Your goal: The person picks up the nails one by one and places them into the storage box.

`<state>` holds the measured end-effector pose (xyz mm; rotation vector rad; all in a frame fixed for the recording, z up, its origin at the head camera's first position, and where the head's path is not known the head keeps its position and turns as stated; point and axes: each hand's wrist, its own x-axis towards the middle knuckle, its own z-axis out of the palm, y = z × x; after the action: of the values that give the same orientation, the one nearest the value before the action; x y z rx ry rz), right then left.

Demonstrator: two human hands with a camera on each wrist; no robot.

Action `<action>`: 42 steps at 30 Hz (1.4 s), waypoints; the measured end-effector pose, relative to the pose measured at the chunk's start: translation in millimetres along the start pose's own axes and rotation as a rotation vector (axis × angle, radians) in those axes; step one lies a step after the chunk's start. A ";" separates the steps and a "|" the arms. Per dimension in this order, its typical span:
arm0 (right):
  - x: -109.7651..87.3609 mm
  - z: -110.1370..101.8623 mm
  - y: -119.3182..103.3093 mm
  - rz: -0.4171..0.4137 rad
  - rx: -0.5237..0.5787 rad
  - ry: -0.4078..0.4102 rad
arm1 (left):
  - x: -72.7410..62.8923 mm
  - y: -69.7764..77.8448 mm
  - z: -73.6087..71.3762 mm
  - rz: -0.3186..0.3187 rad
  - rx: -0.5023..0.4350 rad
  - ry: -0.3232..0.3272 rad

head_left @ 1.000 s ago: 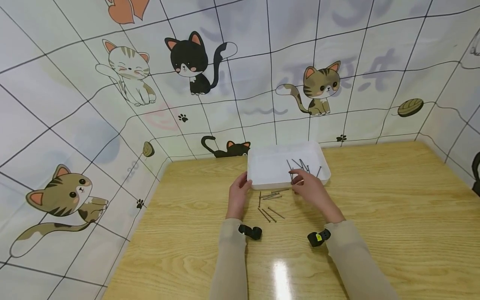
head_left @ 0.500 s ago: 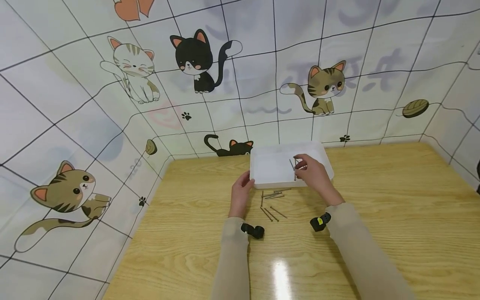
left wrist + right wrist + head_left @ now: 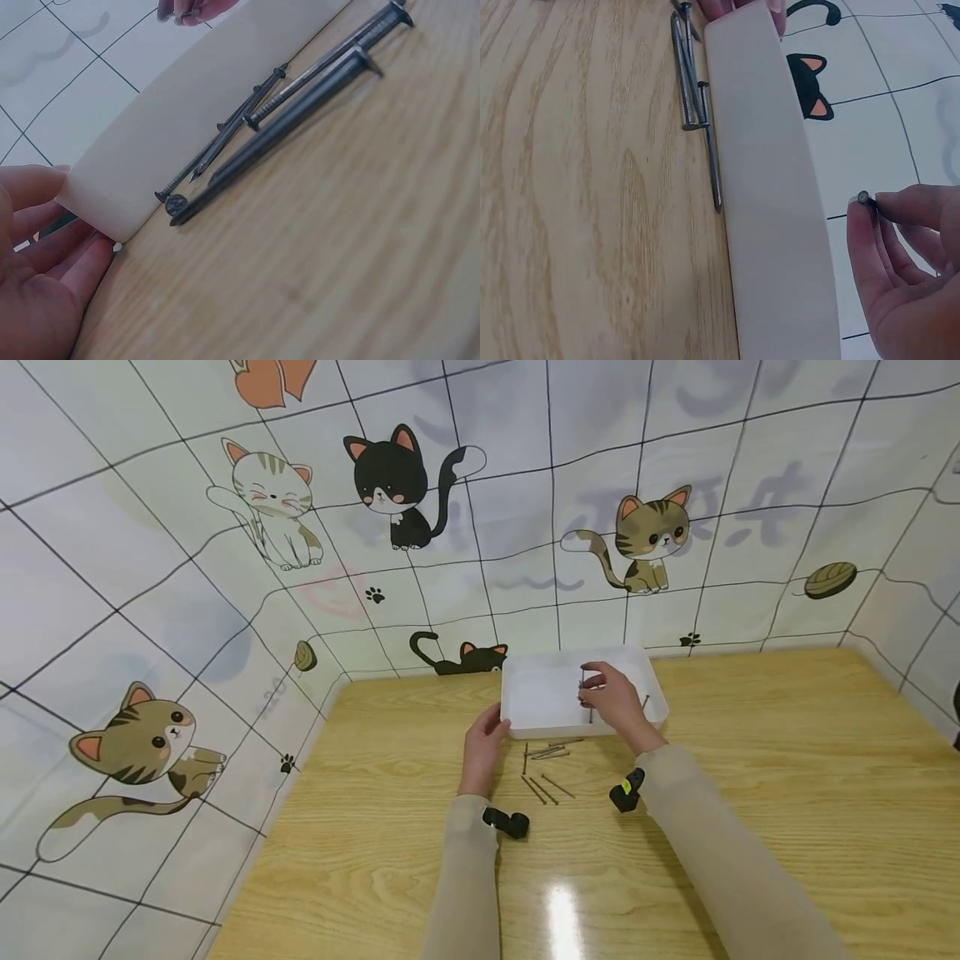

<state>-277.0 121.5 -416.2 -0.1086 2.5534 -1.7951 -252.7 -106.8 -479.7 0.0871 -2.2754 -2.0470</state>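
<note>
A shallow white tray (image 3: 536, 732) stands on the wooden table against the wall. My left hand (image 3: 482, 747) grips its front left corner; the left wrist view shows the thumb (image 3: 34, 184) at the rim and the other fingers round the corner. Over the tray, my right hand (image 3: 617, 700) pinches a nail (image 3: 864, 197) between thumb and fingertips. Other nails (image 3: 647, 701) lie inside the tray, partly hidden by this hand. On the table in front of it are several loose nails (image 3: 551, 752), some crossing one another.
The wooden tabletop (image 3: 390, 860) stretches out on both sides and towards me. A wall covering (image 3: 517, 527) with printed cats and grid lines rises right behind the tray and along the left.
My right hand has moved from the tray's front edge to farther over the tray, then slightly left, with a nail in its fingertips. My left hand stays at the corner.
</note>
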 end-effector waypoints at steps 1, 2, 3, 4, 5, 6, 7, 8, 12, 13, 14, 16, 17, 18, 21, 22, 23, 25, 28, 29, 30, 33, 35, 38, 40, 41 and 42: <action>1.4 1.0 0.8 0.010 0.003 -0.005 | -1.0 2.0 -0.9 -0.003 -0.007 -0.005; 2.9 1.8 1.2 0.020 0.006 -0.012 | -2.2 4.6 -1.8 -0.008 -0.013 -0.010; 4.6 2.5 1.7 0.029 0.006 -0.024 | -3.3 7.3 -2.6 -0.007 -0.012 -0.014; 6.8 3.0 2.2 0.039 0.006 -0.037 | -2.6 7.1 -3.4 -0.002 -0.017 -0.017; 9.1 3.4 2.6 0.047 0.007 -0.049 | -1.9 6.7 -4.0 0.001 -0.014 -0.018; 11.1 3.5 2.7 0.055 -0.001 -0.060 | -0.9 6.3 -4.2 0.006 -0.013 -0.018; 12.9 3.5 2.6 0.061 -0.010 -0.073 | 0.1 5.4 -4.1 0.011 -0.008 -0.014; 15.0 3.5 2.6 0.068 -0.024 -0.083 | 1.6 3.1 -4.0 0.014 0.002 -0.008; 21.5 1.9 2.3 0.107 -0.104 -0.120 | 4.6 -2.6 -3.2 0.019 0.014 0.008; 23.2 1.5 2.3 0.115 -0.126 -0.127 | 4.4 -2.5 -3.1 0.019 0.017 0.008; 24.9 1.0 2.4 0.122 -0.157 -0.135 | 4.2 -2.2 -3.2 0.020 0.021 0.007; 28.3 0.2 2.6 0.124 -0.236 -0.148 | 4.3 -1.6 -3.6 0.015 0.022 0.003; 29.5 -0.2 2.4 0.123 -0.280 -0.149 | 4.4 -1.1 -3.9 0.012 0.019 0.000; 30.3 -0.8 2.1 0.125 -0.315 -0.150 | 4.5 -0.4 -4.2 0.007 0.016 -0.005; 30.6 -2.1 1.0 0.127 -0.412 -0.154 | 4.9 1.6 -5.1 -0.008 0.003 -0.022; 29.9 -2.6 0.2 0.126 -0.430 -0.156 | 5.0 2.3 -5.4 -0.012 -0.002 -0.028; 29.0 -2.9 -0.2 0.131 -0.439 -0.157 | 4.9 2.9 -5.8 -0.015 -0.005 -0.032; 27.2 -2.8 -1.3 0.128 -0.462 -0.161 | 4.3 4.1 -6.1 -0.016 -0.008 -0.040; 24.8 -1.2 -2.4 0.119 -0.490 -0.168 | 2.6 5.4 -6.2 -0.018 -0.011 -0.034; 24.3 -0.4 -2.4 0.120 -0.499 -0.172 | 2.1 5.2 -5.9 -0.019 -0.013 -0.030; 24.3 0.6 -2.0 0.124 -0.508 -0.176 | 1.9 4.6 -5.4 -0.015 -0.013 -0.028; 24.9 3.1 0.6 0.118 -0.550 -0.188 | 2.6 0.9 -3.9 -0.005 -0.003 -0.016; 26.2 4.8 2.7 0.102 -0.584 -0.187 | 3.7 -1.9 -3.0 0.007 0.003 -0.010; 27.2 7.7 4.3 0.065 -0.637 -0.177 | 4.7 -3.7 -2.7 0.017 0.004 -0.006; 26.5 9.8 3.7 0.056 -0.654 -0.172 | 4.7 -3.5 -2.9 0.013 -0.005 -0.008; 25.7 10.7 3.4 0.050 -0.662 -0.168 | 4.4 -2.8 -3.2 0.007 -0.011 -0.012; 24.8 11.3 3.0 0.044 -0.668 -0.163 | 3.5 -1.4 -3.7 0.003 -0.016 -0.015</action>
<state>-301.3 110.2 -422.2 -0.1928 2.8728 -0.8103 -255.8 -110.9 -480.7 0.0676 -2.2666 -2.0714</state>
